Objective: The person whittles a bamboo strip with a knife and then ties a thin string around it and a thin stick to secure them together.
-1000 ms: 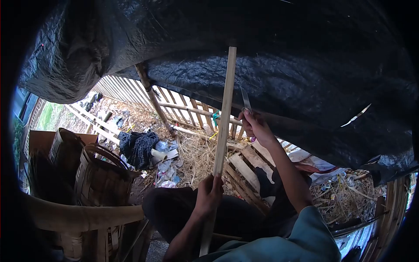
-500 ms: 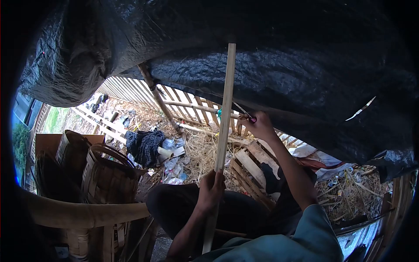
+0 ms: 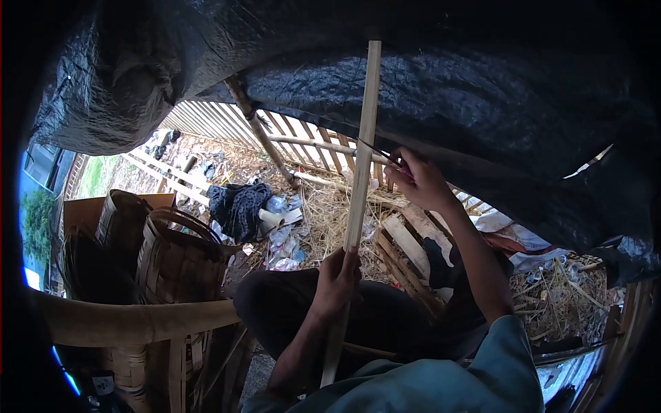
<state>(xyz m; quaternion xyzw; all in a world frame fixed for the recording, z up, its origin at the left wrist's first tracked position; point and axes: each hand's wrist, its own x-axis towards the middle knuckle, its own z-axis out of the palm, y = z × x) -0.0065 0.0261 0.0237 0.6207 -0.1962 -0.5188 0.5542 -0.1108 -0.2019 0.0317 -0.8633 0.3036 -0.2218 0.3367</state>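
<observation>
My left hand (image 3: 339, 281) grips a long, pale bamboo strip (image 3: 361, 162) that stands nearly upright from my lap up to the black tarpaulin (image 3: 441, 89). Higher up and just to the right of the strip, my right hand (image 3: 421, 180) holds a thin knife (image 3: 381, 153) with a pinkish handle. Its blade points left and touches the strip's right edge. My dark-trousered knee (image 3: 282, 313) lies under the left hand.
Woven baskets (image 3: 172, 265) and a curved bamboo piece (image 3: 138, 322) stand at the left. Straw, litter, a dark cloth (image 3: 237, 206) and a wooden pallet (image 3: 403, 251) cover the ground ahead. A slatted bamboo fence (image 3: 303, 148) runs behind.
The knife blade, pointing upward a second ago, has swung left and down against the strip. My view has shifted slightly; the left hand keeps its grip.
</observation>
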